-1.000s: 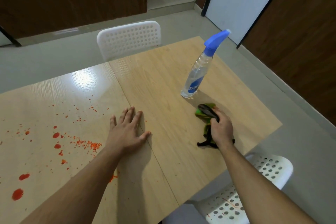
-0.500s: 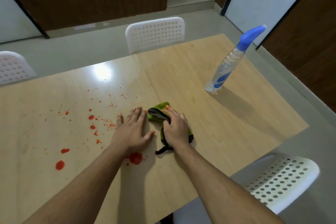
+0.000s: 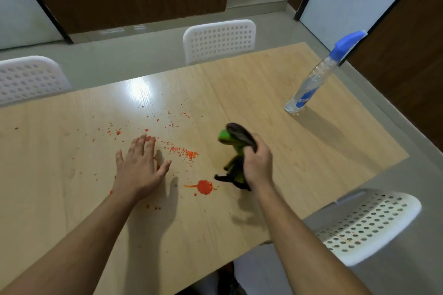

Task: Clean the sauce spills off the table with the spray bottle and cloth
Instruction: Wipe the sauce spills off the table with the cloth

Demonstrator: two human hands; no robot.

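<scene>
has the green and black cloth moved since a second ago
Yes. The green and black cloth, gripped by the right hand, moved left, away from the clear blue-capped spray bottle.

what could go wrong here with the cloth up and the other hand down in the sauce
The left hand lies flat among the sauce specks, so it may smear them or carry sauce elsewhere. The right hand grips the cloth bunched; wiping the big red blob that way might spread it. The spray bottle stands far off near the table's right edge; a hasty reach could topple it.
</scene>
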